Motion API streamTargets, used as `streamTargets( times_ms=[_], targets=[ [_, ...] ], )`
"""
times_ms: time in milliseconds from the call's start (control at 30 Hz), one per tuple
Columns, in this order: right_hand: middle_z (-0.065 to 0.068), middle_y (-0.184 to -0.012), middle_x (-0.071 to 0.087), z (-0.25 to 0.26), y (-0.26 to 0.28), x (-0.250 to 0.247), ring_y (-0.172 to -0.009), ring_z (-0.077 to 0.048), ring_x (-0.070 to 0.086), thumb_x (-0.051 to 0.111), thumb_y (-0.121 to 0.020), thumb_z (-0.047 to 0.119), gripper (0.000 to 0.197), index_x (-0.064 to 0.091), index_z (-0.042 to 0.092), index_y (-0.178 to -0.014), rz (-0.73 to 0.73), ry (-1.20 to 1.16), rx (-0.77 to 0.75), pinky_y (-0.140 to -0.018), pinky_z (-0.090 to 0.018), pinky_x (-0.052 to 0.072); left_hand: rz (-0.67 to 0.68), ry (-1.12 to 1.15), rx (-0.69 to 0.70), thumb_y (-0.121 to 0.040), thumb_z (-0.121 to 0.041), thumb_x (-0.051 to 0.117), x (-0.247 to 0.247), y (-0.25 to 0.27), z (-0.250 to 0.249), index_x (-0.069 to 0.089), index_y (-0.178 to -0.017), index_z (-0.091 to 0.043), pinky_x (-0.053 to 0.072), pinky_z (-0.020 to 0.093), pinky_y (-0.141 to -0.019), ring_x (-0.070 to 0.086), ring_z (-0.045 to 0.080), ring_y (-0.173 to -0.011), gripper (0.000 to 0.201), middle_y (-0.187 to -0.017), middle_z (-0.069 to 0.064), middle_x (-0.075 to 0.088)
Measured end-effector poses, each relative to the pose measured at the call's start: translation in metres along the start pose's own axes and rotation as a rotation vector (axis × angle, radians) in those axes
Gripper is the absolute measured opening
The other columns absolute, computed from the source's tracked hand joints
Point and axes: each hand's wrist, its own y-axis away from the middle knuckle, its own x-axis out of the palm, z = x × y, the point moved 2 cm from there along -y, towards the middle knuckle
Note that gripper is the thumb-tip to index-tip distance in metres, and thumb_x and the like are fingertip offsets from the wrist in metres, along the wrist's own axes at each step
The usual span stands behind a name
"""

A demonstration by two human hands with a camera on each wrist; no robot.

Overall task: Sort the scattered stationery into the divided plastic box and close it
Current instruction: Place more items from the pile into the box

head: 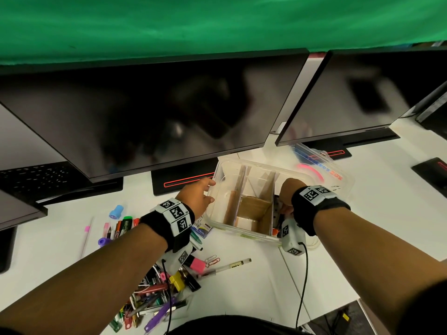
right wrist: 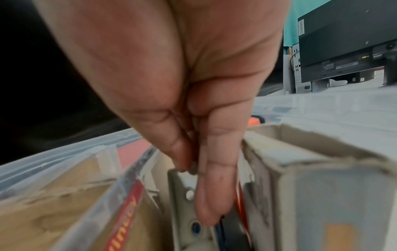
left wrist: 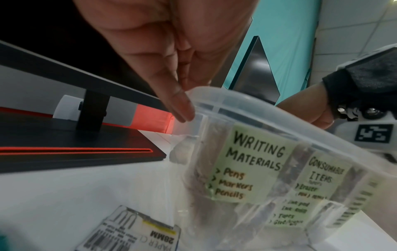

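Observation:
The clear divided box (head: 219, 221) stands open on the white desk, split by cardboard walls; its side (left wrist: 253, 163) carries labels such as "Writing Materials". My left hand (head: 200, 195) grips the box's left rim, thumb (left wrist: 179, 107) outside the wall. My right hand (head: 286, 201) reaches into the rightmost compartment, where thumb and fingers (right wrist: 214, 186) pinch a pale grey flat item with holes (right wrist: 182, 195). Loose pens, markers and clips lie in a pile (head: 157, 293) at the front left. The lid (head: 321, 170) lies behind the box.
Two dark monitors (head: 145, 112) and their black stands (head: 183, 180) close off the back. More stationery lies left of the box: markers (head: 121, 226), a blue stamp (head: 116, 211), a paper clip pack (left wrist: 133, 234), a pen (head: 225, 267). The desk edge (head: 338, 308) runs at the front right.

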Motion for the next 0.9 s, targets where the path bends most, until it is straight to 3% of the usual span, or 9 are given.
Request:
streamTargets(
  times_ms=[67, 133, 267, 367, 467, 533, 600, 733, 900],
  targets=[
    [-0.022, -0.111, 0.063, -0.002, -0.003, -0.001, -0.061, -0.017, 0.055, 0.055, -0.086, -0.001, 0.032, 0.056, -0.008, -0.117, -0.013, 0.018, -0.007, -0.055, -0.026, 0.050, 0.000, 0.001, 0.002, -0.089, -0.013, 0.060, -0.001, 0.000, -0.001, 0.048, -0.129, -0.026, 0.052, 0.037, -0.092, 0.063, 0.019, -0.095, 0.044, -0.126, 0.000, 0.059],
    [-0.024, -0.117, 0.062, -0.001, -0.001, -0.003, -0.068, -0.021, 0.059, 0.056, -0.086, 0.000, 0.032, 0.057, -0.007, -0.117, -0.043, 0.049, -0.015, -0.063, -0.029, 0.054, 0.007, 0.024, 0.005, -0.088, -0.014, 0.061, -0.001, 0.000, 0.000, 0.048, -0.129, -0.026, 0.053, 0.037, -0.092, 0.064, 0.018, -0.095, 0.044, -0.125, -0.001, 0.060],
    [-0.018, -0.124, 0.059, 0.002, 0.007, -0.006, -0.110, -0.029, 0.058, 0.053, -0.091, 0.011, 0.031, 0.057, -0.001, -0.119, -0.136, 0.204, -0.045, -0.096, -0.034, 0.046, -0.013, 0.091, 0.010, -0.094, -0.023, 0.051, -0.007, -0.001, 0.013, 0.047, -0.129, -0.025, 0.053, 0.038, -0.090, 0.065, 0.018, -0.094, 0.035, -0.117, -0.002, 0.065],
    [-0.013, -0.107, 0.066, 0.005, 0.017, -0.009, -0.097, -0.029, 0.063, 0.057, -0.087, 0.014, 0.021, 0.065, 0.005, -0.104, -0.209, 0.204, -0.139, -0.088, -0.034, 0.051, -0.034, -0.042, -0.032, -0.095, -0.025, 0.048, -0.011, -0.005, 0.031, 0.047, -0.130, -0.023, 0.048, 0.033, -0.097, 0.061, 0.021, -0.108, 0.035, -0.124, 0.000, 0.062],
    [-0.004, -0.096, 0.066, 0.001, 0.036, 0.002, -0.086, -0.020, 0.061, 0.061, -0.084, 0.014, 0.013, 0.066, 0.017, -0.096, -0.269, 0.049, -0.333, -0.079, -0.029, 0.051, 0.107, -0.337, -0.036, -0.092, -0.022, 0.055, -0.005, -0.008, 0.046, 0.048, -0.131, -0.027, 0.042, 0.031, -0.102, 0.051, 0.019, -0.123, 0.040, -0.137, -0.002, 0.051],
    [0.006, -0.095, 0.065, -0.005, 0.053, 0.019, -0.084, -0.011, 0.060, 0.062, -0.084, 0.016, 0.015, 0.067, 0.022, -0.098, -0.195, 0.017, -0.511, -0.079, -0.024, 0.051, 0.215, -0.464, 0.009, -0.089, -0.021, 0.058, 0.003, -0.007, 0.052, 0.047, -0.132, -0.029, 0.037, 0.032, -0.108, 0.042, 0.019, -0.130, 0.045, -0.141, -0.002, 0.046],
    [0.013, -0.095, 0.060, -0.013, 0.065, 0.039, -0.083, 0.000, 0.052, 0.064, -0.085, 0.021, 0.018, 0.068, 0.023, -0.103, -0.128, 0.143, -0.651, -0.080, -0.017, 0.046, 0.272, -0.523, 0.068, -0.086, -0.023, 0.062, 0.013, -0.008, 0.056, 0.047, -0.134, -0.027, 0.034, 0.032, -0.109, 0.040, 0.020, -0.130, 0.050, -0.139, -0.002, 0.048],
    [0.000, -0.098, 0.070, -0.028, 0.068, 0.071, -0.093, -0.019, 0.058, 0.062, -0.085, 0.025, 0.023, 0.070, 0.018, -0.105, -0.119, 0.259, -0.829, -0.083, -0.031, 0.047, 0.314, -0.616, 0.123, -0.082, -0.027, 0.066, 0.030, -0.007, 0.058, 0.053, -0.127, -0.019, 0.041, 0.031, -0.102, 0.046, 0.024, -0.121, 0.048, -0.127, 0.003, 0.056],
    [-0.005, -0.097, 0.070, -0.029, 0.066, 0.082, -0.093, -0.023, 0.059, 0.057, -0.089, 0.017, 0.021, 0.069, 0.015, -0.106, -0.176, 0.188, -0.844, -0.082, -0.027, 0.046, 0.329, -0.656, 0.114, -0.079, -0.030, 0.068, 0.033, -0.010, 0.057, 0.055, -0.121, -0.017, 0.043, 0.032, -0.098, 0.049, 0.025, -0.117, 0.046, -0.121, 0.006, 0.059]
  ],
)
